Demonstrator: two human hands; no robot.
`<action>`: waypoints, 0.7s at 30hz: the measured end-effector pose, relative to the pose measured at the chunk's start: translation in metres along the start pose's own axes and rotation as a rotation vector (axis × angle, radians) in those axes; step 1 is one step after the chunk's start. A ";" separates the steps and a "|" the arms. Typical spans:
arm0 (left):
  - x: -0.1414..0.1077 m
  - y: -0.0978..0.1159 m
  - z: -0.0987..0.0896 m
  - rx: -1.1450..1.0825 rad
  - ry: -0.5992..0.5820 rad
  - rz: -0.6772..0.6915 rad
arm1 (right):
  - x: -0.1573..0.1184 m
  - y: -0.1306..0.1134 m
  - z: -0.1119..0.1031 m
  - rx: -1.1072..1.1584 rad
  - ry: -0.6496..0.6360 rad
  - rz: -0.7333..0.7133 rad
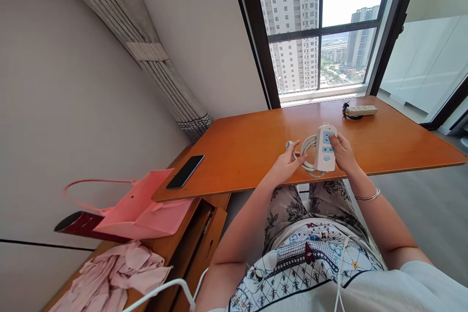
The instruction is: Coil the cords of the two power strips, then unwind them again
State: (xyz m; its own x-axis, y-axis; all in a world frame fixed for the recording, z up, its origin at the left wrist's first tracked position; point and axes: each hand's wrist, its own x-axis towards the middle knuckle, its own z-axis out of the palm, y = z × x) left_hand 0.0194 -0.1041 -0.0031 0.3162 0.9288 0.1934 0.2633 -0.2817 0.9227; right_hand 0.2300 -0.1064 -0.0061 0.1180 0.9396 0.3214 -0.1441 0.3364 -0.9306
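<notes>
A white power strip (325, 156) with light blue socket faces is held upright over the near edge of the wooden table (237, 151). My right hand (343, 152) grips its right side, thumb on the front. My left hand (287, 163) is closed on the strip's coiled white cable (309, 148), left of the strip, with the plug (288, 145) near the fingertips. At the back right of the table lies a second, cream power strip (361, 110) with a black cord.
A black phone (185, 171) lies at the table's left end. Beyond it, a pink bag (146, 204), a dark red object (82, 224) and pink cloth (117, 275) rest on a lower wooden cabinet. A window (318, 34) is behind the table.
</notes>
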 end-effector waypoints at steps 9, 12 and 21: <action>-0.012 0.022 -0.043 0.143 -0.467 -0.217 | 0.006 -0.008 -0.014 0.052 -0.149 0.165; -0.012 0.024 -0.049 0.130 -0.377 -0.160 | 0.006 -0.011 -0.015 0.056 -0.192 0.190; -0.001 0.020 0.006 -0.314 -0.297 -0.008 | 0.008 -0.024 0.002 -0.042 -0.439 0.171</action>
State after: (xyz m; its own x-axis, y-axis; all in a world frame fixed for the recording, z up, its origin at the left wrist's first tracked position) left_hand 0.0297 -0.1122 0.0130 0.5759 0.8081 0.1239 -0.0087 -0.1454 0.9893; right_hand 0.2325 -0.1067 0.0191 -0.3321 0.9222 0.1984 -0.0842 0.1805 -0.9800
